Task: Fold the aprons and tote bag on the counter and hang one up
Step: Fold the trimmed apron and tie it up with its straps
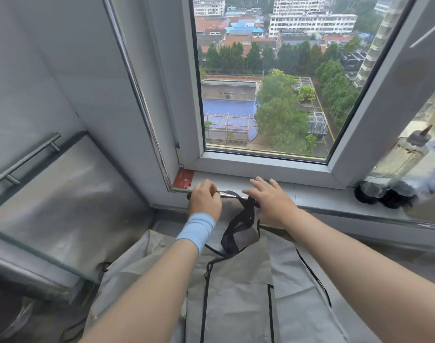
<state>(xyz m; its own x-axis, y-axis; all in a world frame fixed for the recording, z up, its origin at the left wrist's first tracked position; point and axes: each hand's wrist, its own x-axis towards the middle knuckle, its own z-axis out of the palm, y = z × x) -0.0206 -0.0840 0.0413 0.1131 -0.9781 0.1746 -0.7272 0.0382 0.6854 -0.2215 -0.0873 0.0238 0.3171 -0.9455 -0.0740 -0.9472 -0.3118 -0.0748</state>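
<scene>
A grey apron [238,288] with black edging lies spread on the counter below the window. Its black neck strap [238,224] loops up towards the sill. My left hand [205,199], with a light blue band on the wrist, pinches the top edge of the apron at the sill. To its right, my right hand [270,199] lies with fingers stretched out flat, touching the strap and the cloth near the sill. More grey cloth [308,280] spreads out under and beside the apron; whether it is a second apron or the tote bag I cannot tell.
An open window [263,78] faces me, its white sill [310,191] just past my hands. A red card [183,178] sits in the sill's left corner. Bottles [399,167] stand on the sill at the right. A steel unit with a bar handle [25,159] stands at the left.
</scene>
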